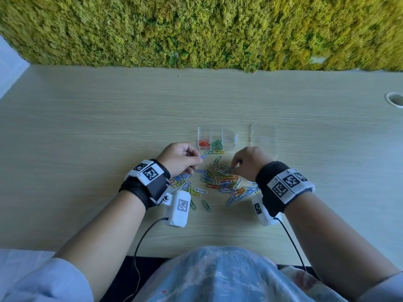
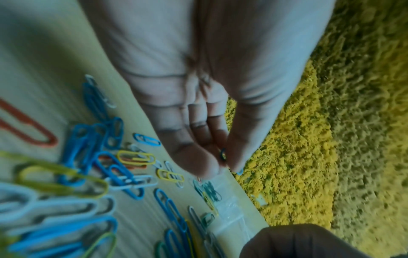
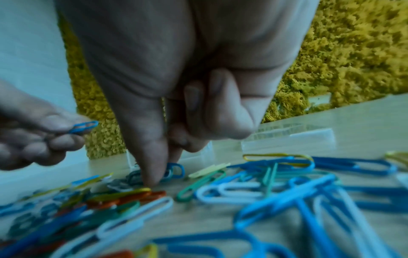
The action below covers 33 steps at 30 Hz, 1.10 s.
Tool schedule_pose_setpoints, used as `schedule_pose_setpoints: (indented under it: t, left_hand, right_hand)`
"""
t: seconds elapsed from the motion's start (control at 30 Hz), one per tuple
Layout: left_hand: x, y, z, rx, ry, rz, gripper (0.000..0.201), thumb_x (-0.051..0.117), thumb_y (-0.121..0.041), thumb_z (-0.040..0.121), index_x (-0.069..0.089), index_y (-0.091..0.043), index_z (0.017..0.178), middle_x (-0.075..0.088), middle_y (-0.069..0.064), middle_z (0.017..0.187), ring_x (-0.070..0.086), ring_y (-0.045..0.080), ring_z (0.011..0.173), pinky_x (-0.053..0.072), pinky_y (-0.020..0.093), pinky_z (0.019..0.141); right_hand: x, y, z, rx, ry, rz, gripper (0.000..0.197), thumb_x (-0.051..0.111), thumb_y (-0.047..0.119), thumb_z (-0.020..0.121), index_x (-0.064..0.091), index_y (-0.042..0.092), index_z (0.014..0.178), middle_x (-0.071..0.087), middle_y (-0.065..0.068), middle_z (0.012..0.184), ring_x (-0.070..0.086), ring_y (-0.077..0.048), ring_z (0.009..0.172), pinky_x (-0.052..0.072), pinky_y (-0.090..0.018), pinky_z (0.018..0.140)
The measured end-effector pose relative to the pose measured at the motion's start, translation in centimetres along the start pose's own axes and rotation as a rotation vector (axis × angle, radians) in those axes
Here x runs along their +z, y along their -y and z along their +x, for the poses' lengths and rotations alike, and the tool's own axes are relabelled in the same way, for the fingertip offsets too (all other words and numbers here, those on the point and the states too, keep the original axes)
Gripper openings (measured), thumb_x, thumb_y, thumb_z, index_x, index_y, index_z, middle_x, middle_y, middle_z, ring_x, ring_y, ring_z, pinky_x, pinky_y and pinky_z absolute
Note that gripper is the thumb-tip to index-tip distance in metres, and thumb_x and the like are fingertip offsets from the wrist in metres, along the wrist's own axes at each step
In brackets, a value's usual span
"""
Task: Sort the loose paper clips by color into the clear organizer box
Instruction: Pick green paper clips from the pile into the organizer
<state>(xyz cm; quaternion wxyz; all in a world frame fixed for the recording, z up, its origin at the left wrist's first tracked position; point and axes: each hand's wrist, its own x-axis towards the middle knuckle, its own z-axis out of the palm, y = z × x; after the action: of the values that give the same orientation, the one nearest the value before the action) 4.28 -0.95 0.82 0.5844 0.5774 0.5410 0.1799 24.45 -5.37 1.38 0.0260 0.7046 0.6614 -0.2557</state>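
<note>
Pinching a blue paper clip (image 1: 204, 157) in left hand (image 1: 180, 159); right hand (image 1: 249, 163) fingers (image 3: 152, 167) closing on blue clips in counter pile (image 1: 222, 182). Risking interlinked clips dragging wrong colours into organizer box (image 1: 217, 138)

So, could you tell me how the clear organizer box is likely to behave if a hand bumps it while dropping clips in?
The clear organizer box looks like thin plastic holding only a few red and green clips, so it is probably light and would slide on the smooth table. Being low and wide, it seems unlikely to tip. The left hand with its blue clip should lower gently.
</note>
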Motion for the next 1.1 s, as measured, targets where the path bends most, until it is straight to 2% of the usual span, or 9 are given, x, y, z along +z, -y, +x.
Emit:
schedule_pose_setpoints:
  t: [0.17, 0.23, 0.4, 0.53, 0.67, 0.83, 0.9, 1.0, 1.1]
  left_hand:
    - [-0.7, 1.1, -0.6, -0.029, 0.019, -0.330, 0.019, 0.063, 0.009, 0.082, 0.057, -0.005, 0.071, 0.061, 0.010, 0.064, 0.059, 0.012, 0.047, 0.053, 0.018, 0.048]
    - [-0.7, 1.4, -0.7, -0.026, 0.022, -0.415, 0.019, 0.060, 0.012, 0.082, 0.057, -0.005, 0.073, 0.062, 0.008, 0.061, 0.060, 0.011, 0.047, 0.054, 0.018, 0.049]
    - [-0.4, 2.1, -0.8, -0.006, 0.120, -0.425, 0.030, 0.050, 0.013, 0.087, 0.063, -0.009, 0.103, 0.062, -0.001, 0.060, 0.061, 0.009, 0.052, 0.055, 0.018, 0.053]
    - [0.1, 2.0, -0.8, -0.097, 0.196, -0.530, 0.027, 0.039, 0.012, 0.092, 0.062, -0.002, 0.092, 0.061, 0.003, 0.062, 0.063, 0.013, 0.052, 0.056, 0.023, 0.052]
    - [0.9, 1.7, -1.1, -0.153, 0.247, -0.607, 0.027, 0.034, 0.011, 0.093, 0.055, -0.003, 0.082, 0.061, 0.005, 0.061, 0.063, 0.016, 0.051, 0.056, 0.026, 0.050]
    - [1.6, 1.4, -1.1, -0.215, 0.211, -0.626, 0.029, 0.023, 0.007, 0.089, 0.043, -0.009, 0.075, 0.047, 0.004, 0.054, 0.056, 0.018, 0.044, 0.052, 0.025, 0.043]
    - [1.7, 1.4, -1.0, -0.247, 0.186, -0.636, 0.027, 0.022, 0.005, 0.086, 0.039, -0.012, 0.073, 0.041, 0.001, 0.050, 0.050, 0.017, 0.040, 0.047, 0.022, 0.038]
    - [1.5, 1.2, -1.0, -0.282, 0.160, -0.546, 0.024, 0.029, -0.002, 0.085, 0.033, -0.017, 0.067, 0.029, -0.005, 0.049, 0.032, 0.010, 0.035, 0.032, 0.016, 0.036]
    - [1.2, 1.3, -0.8, -0.238, 0.113, -0.262, 0.028, 0.048, -0.010, 0.092, 0.035, -0.018, 0.068, 0.027, -0.005, 0.054, 0.023, 0.007, 0.035, 0.023, 0.013, 0.036]
  right_hand:
    - [0.1, -1.2, 0.2, 0.045, -0.054, 0.408, 0.005, 0.075, 0.017, 0.078, 0.073, 0.015, 0.082, 0.056, 0.012, 0.064, 0.052, -0.006, 0.061, 0.037, -0.014, 0.050]
    - [0.1, -1.6, -0.2, 0.078, -0.038, 0.655, 0.006, 0.077, 0.015, 0.077, 0.071, 0.015, 0.076, 0.057, 0.009, 0.059, 0.047, -0.002, 0.048, 0.036, -0.013, 0.047]
    - [0.4, -2.2, -1.2, 0.116, 0.103, 1.402, 0.013, 0.059, -0.003, 0.086, 0.060, 0.004, 0.076, 0.064, -0.007, 0.068, 0.029, -0.003, 0.036, 0.024, -0.014, 0.036]
    - [0.8, -2.2, -1.5, 0.111, 0.137, 1.659, 0.023, 0.048, -0.005, 0.090, 0.056, 0.008, 0.074, 0.066, -0.007, 0.066, 0.029, -0.003, 0.033, 0.023, -0.012, 0.036]
    - [1.3, -2.3, -1.4, 0.090, 0.142, 1.597, 0.018, 0.049, -0.006, 0.090, 0.057, 0.008, 0.081, 0.063, -0.008, 0.067, 0.030, -0.002, 0.033, 0.026, -0.012, 0.034]
    - [1.8, -2.8, -1.0, 0.148, 0.123, 1.094, 0.015, 0.065, -0.001, 0.083, 0.061, 0.011, 0.076, 0.059, -0.009, 0.071, 0.035, -0.009, 0.042, 0.030, -0.018, 0.039]
    - [2.0, -3.0, -0.9, 0.166, 0.103, 1.004, 0.015, 0.069, 0.003, 0.081, 0.063, 0.016, 0.077, 0.058, -0.009, 0.073, 0.035, -0.012, 0.046, 0.032, -0.019, 0.040]
    - [2.0, -2.9, -1.0, 0.153, 0.087, 0.966, 0.016, 0.069, 0.006, 0.083, 0.066, 0.021, 0.080, 0.062, -0.007, 0.074, 0.038, -0.014, 0.051, 0.034, -0.020, 0.043]
    - [1.9, -2.8, -1.0, 0.138, 0.060, 0.927, 0.017, 0.067, 0.007, 0.085, 0.066, 0.024, 0.081, 0.062, -0.004, 0.074, 0.039, -0.016, 0.054, 0.035, -0.022, 0.045]
